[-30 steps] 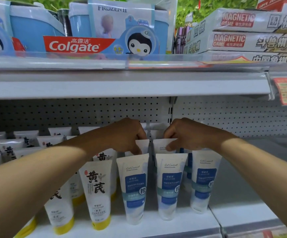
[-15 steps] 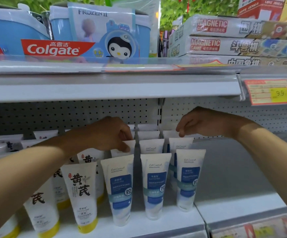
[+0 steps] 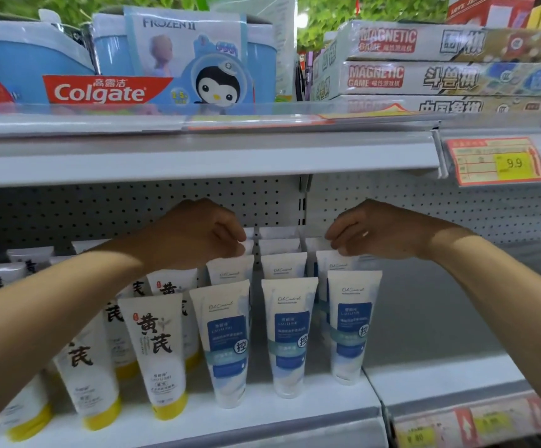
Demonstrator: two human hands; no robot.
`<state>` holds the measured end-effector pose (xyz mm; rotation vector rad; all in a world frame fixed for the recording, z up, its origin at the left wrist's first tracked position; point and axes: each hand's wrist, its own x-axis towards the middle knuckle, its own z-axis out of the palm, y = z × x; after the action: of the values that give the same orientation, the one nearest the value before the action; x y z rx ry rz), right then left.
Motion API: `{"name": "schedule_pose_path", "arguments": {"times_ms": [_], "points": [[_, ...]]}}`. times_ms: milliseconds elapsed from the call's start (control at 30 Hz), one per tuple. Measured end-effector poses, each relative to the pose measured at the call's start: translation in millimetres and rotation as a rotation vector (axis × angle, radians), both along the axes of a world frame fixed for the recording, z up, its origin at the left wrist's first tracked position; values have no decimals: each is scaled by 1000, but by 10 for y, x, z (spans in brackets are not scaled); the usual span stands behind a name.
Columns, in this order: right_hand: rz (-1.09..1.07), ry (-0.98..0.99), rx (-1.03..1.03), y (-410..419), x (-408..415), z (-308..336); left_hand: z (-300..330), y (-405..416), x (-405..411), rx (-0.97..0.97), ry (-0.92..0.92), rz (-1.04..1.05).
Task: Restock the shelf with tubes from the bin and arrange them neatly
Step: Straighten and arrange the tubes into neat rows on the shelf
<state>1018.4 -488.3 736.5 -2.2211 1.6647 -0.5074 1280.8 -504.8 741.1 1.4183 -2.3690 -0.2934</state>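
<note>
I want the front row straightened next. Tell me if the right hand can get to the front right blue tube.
Probably yes: the right hand hovers just behind the front right blue tube, with nothing between them.

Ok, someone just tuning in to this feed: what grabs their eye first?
Both hands, left hand and right hand, reaching in at mid-shelf, fingertips on the back tubes of the blue tubes standing in three rows. Left of those stand yellow-capped tubes; above, a red Colgate box and, to the right, a yellow 9.9 price tag.
</note>
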Motion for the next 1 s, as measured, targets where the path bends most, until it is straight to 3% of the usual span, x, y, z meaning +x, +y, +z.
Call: {"name": "schedule_pose_path", "arguments": {"times_ms": [167, 300, 433, 633, 1000], "points": [[45, -34, -175, 325, 196, 38, 43, 273, 2, -18, -62, 5], [84, 94, -187, 526, 462, -32, -36, 442, 20, 81, -288, -2], [64, 279, -178, 565, 670, -141, -269, 417, 31, 146, -403, 76], [52, 370, -153, 578, 747, -177, -321, 432, 9, 73, -377, 79], [28, 334, -139, 499, 695, -225, -321, 429, -83, 59, -352, 78]]}}
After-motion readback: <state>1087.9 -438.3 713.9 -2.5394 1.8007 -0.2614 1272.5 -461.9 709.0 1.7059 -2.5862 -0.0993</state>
